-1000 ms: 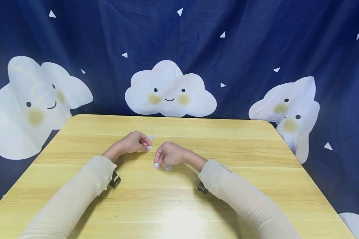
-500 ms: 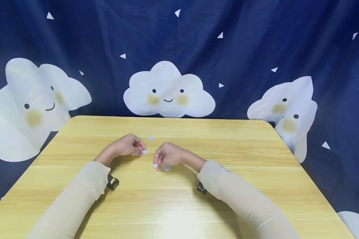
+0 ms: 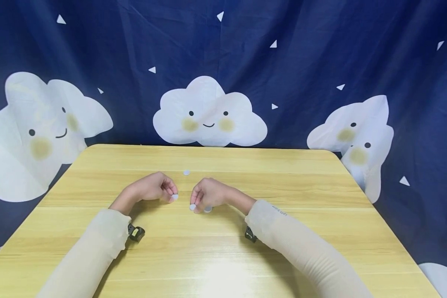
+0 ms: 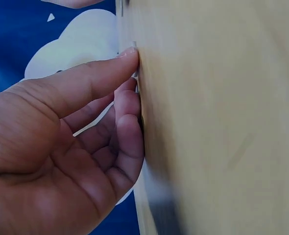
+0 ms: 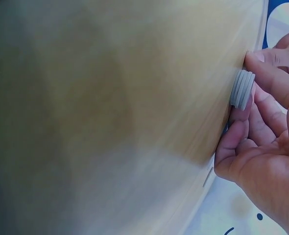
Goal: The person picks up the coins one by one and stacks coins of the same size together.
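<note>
In the head view my left hand (image 3: 158, 188) pinches a small grey-white disc (image 3: 175, 196) low over the table, left of centre. The thin edge of that disc (image 4: 134, 45) shows at the thumb tip in the left wrist view. My right hand (image 3: 211, 192) has thumb and fingers curled down on another pale disc (image 3: 192, 207) at the table. Beside its thumb, on the near side, stands a short stack of discs (image 5: 242, 89), several high, seen edge-on in the right wrist view. A single disc (image 3: 186, 172) lies flat farther back.
The light wooden table (image 3: 283, 174) has rounded far corners. Behind it hangs a dark blue curtain (image 3: 126, 49) printed with smiling white clouds and small triangles. A black band (image 3: 135, 233) shows under the left sleeve's cuff.
My left hand has drawn its disc toward me and to the left, away from the disc lying at the back. My right hand has kept its place by the stack.
</note>
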Available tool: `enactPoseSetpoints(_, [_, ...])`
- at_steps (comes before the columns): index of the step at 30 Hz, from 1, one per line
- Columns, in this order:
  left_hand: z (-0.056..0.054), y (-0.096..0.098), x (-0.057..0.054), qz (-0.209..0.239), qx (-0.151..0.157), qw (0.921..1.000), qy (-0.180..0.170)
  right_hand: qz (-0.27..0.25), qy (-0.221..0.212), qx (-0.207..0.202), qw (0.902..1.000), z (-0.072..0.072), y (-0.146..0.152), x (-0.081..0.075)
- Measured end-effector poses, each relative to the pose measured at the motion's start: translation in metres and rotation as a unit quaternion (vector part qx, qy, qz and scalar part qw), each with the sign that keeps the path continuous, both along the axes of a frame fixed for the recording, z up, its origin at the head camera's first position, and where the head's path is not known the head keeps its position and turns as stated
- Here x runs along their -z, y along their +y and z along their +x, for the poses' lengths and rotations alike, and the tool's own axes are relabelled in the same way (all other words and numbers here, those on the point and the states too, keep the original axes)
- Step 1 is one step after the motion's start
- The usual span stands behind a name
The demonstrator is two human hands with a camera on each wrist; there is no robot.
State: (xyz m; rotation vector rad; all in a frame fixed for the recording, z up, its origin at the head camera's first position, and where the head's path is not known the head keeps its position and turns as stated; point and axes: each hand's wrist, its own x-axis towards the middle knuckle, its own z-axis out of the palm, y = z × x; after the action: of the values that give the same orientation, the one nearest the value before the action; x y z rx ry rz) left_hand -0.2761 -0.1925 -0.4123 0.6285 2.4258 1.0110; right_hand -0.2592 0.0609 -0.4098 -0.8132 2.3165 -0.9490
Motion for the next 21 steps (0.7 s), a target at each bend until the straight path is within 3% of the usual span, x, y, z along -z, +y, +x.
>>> enactPoseSetpoints(15, [0.02,0.005,-0.002,-0.016,0.045,0.9989,0.001,0.006,0.003,-0.003,1.0,0.0,-0.001,0.0])
enactPoseSetpoints(21, [0.023,0.009,-0.004,-0.017,0.071,0.9971,0.021,0.007,0.008,-0.006,0.9999,0.001,-0.002,-0.003])
